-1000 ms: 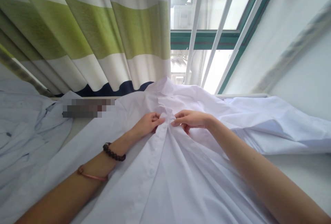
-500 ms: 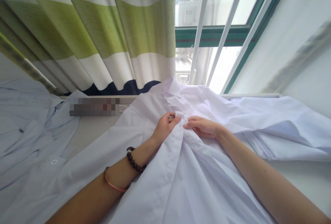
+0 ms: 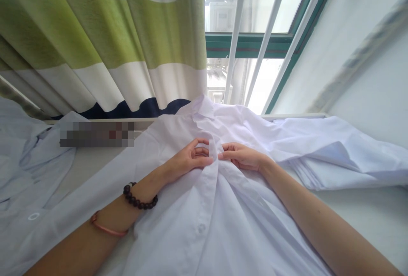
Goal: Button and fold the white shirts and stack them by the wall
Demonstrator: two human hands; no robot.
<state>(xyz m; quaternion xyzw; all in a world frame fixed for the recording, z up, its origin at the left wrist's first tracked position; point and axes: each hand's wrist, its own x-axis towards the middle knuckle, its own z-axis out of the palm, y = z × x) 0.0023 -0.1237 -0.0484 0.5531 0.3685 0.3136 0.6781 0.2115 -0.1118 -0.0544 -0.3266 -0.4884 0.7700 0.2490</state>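
Note:
A white button-up shirt (image 3: 178,229) lies spread out in front of me, its collar (image 3: 203,108) pointing to the far side. My left hand (image 3: 194,157) has its thumb and curled fingers at the left side of the front button strip (image 3: 208,199), holding the cloth. Facing it, my right hand (image 3: 240,155) pinches the strip's right edge between thumb and fingers. Between the fingertips the cloth stands up in a small fold, which hides any button there. Lower on the strip a button (image 3: 201,228) shows.
More white clothing (image 3: 32,174) lies at the left, near a blurred-out object (image 3: 97,134). A folded white cloth (image 3: 307,176) sits under the right sleeve. Behind are a striped curtain (image 3: 105,33), white bars (image 3: 234,46) and a green-framed window (image 3: 248,44); a white wall (image 3: 376,76) is at right.
My left hand has shifted its hold, its fingers spreading wider around the strip's edge. The right hand keeps its pinch. The whole view has shifted slightly to the right.

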